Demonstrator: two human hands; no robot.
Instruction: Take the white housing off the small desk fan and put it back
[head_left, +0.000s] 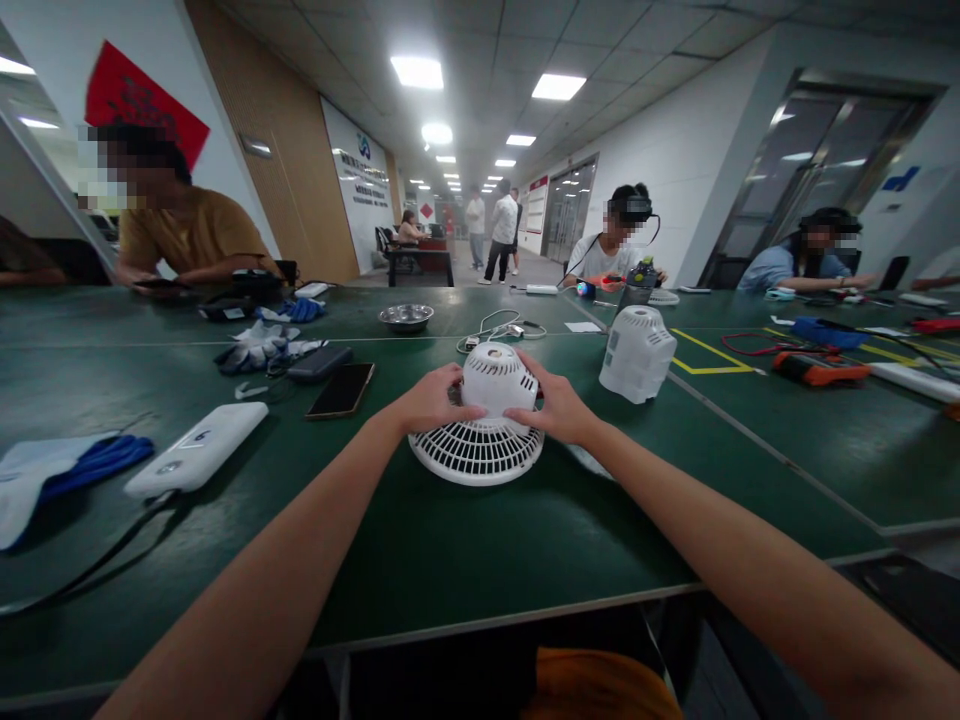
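Observation:
A white fan head lies grille-down on the green table, its rounded motor housing on top. My left hand grips the housing from the left, thumb across its near side. From the right, my right hand wraps round the same housing, its thumb close to the other one. The slotted grille spreads out below both hands and appears to rest on the table. My fingertips on the far side are partly hidden. To the right, apart from my hands, stands a white plastic housing.
On the left lie a phone, a white power bank with a cable, and gloves. A metal bowl and white cable sit farther back. An orange multimeter lies right. Several people sit around the table.

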